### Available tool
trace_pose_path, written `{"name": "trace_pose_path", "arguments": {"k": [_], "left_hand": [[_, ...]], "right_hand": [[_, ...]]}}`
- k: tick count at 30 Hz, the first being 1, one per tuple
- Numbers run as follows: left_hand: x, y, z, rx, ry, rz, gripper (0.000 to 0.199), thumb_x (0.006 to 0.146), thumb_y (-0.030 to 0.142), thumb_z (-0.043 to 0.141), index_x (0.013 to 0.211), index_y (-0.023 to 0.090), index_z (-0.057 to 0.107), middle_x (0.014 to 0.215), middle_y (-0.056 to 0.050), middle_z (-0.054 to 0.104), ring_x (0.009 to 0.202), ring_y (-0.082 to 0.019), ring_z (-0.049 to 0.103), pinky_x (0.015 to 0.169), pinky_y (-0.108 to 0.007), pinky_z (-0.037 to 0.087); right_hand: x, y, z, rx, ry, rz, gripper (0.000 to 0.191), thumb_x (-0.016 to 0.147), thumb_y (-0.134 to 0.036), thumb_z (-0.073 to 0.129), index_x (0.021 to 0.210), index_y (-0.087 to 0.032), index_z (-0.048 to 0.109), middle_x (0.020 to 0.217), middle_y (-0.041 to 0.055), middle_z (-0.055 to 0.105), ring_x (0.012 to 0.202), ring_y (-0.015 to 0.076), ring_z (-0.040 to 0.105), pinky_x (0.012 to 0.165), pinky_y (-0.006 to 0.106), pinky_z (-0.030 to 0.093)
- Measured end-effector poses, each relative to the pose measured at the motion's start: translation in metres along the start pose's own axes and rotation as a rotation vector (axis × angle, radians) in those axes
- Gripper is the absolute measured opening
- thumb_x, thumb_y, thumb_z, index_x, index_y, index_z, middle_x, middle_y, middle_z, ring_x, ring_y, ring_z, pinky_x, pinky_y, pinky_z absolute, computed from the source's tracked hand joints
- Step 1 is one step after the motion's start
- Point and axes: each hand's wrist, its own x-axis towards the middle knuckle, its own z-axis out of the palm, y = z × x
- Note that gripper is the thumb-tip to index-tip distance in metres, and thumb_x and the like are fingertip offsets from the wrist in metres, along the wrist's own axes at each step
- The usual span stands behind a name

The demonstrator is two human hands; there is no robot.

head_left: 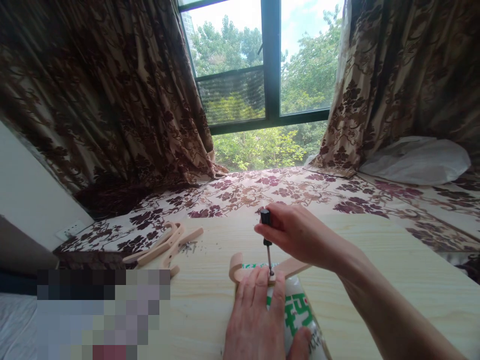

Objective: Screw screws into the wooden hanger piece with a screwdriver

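My right hand [287,232] is closed round the black handle of a screwdriver [266,220]. The screwdriver stands nearly upright, its tip at a screw in a pale wooden hanger-like piece [236,266]. Fingers spread, my left hand [258,310] lies flat over the near side of that wooden piece, pressing on it. Under the wood and my left hand is a white plastic packet with green print [298,310]. Part of the wooden piece is hidden by my hands.
More curved wooden pieces [174,245] lie at the left of the pale wooden table [202,300], beside a scatter of small screws [189,247]. Behind are a flowered cloth surface [292,190], curtains, a window and a white plastic bag [420,160].
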Motion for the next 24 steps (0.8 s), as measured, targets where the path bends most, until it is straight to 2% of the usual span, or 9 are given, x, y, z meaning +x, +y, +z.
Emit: {"name": "trace_pose_path", "arguments": {"k": [4, 7, 14, 20, 24], "left_hand": [[-0.002, 0.006, 0.002, -0.031, 0.018, -0.121, 0.062, 0.086, 0.063, 0.037, 0.134, 0.023, 0.042, 0.131, -0.010, 0.053, 0.122, -0.029, 0.049, 0.093, -0.047, 0.050], [-0.002, 0.005, 0.002, 0.011, 0.019, -0.061, 0.062, 0.086, 0.060, 0.039, 0.133, 0.020, 0.042, 0.131, -0.011, 0.054, 0.121, -0.028, 0.050, 0.092, -0.043, 0.051], [-0.002, -0.005, 0.000, 0.091, 0.037, 0.055, 0.066, 0.084, 0.058, 0.044, 0.131, 0.012, 0.044, 0.128, -0.012, 0.057, 0.116, -0.026, 0.055, 0.089, -0.038, 0.053], [-0.002, 0.006, 0.007, 0.004, 0.069, -0.117, 0.064, 0.088, 0.062, 0.030, 0.130, 0.016, 0.045, 0.130, -0.009, 0.055, 0.121, -0.026, 0.050, 0.098, -0.041, 0.046], [-0.003, 0.008, 0.010, -0.028, 0.087, -0.127, 0.064, 0.088, 0.062, 0.030, 0.131, 0.017, 0.045, 0.131, -0.008, 0.054, 0.122, -0.025, 0.049, 0.100, -0.040, 0.044]], "right_hand": [[-0.005, -0.002, -0.005, 0.037, -0.032, -0.031, 0.017, 0.083, -0.030, 0.056, 0.074, -0.020, 0.046, 0.060, -0.0045, 0.051, 0.053, 0.0094, 0.039, 0.051, 0.025, 0.026], [-0.007, -0.002, -0.010, 0.037, -0.057, -0.050, 0.009, 0.082, -0.027, 0.056, 0.080, -0.021, 0.050, 0.064, -0.0035, 0.055, 0.056, 0.0100, 0.042, 0.052, 0.025, 0.028], [-0.005, -0.004, -0.010, -0.146, -0.026, 0.055, 0.021, 0.085, -0.033, 0.054, 0.073, -0.021, 0.042, 0.060, -0.0019, 0.052, 0.054, 0.0114, 0.041, 0.052, 0.026, 0.026], [-0.009, -0.010, -0.009, -0.230, -0.032, 0.007, 0.019, 0.086, -0.032, 0.052, 0.076, -0.021, 0.042, 0.064, 0.0005, 0.054, 0.057, 0.0137, 0.042, 0.053, 0.028, 0.026], [-0.010, -0.012, -0.009, -0.288, -0.013, 0.037, 0.017, 0.088, -0.033, 0.050, 0.077, -0.020, 0.044, 0.064, 0.0016, 0.056, 0.055, 0.0143, 0.043, 0.052, 0.029, 0.024]]}}
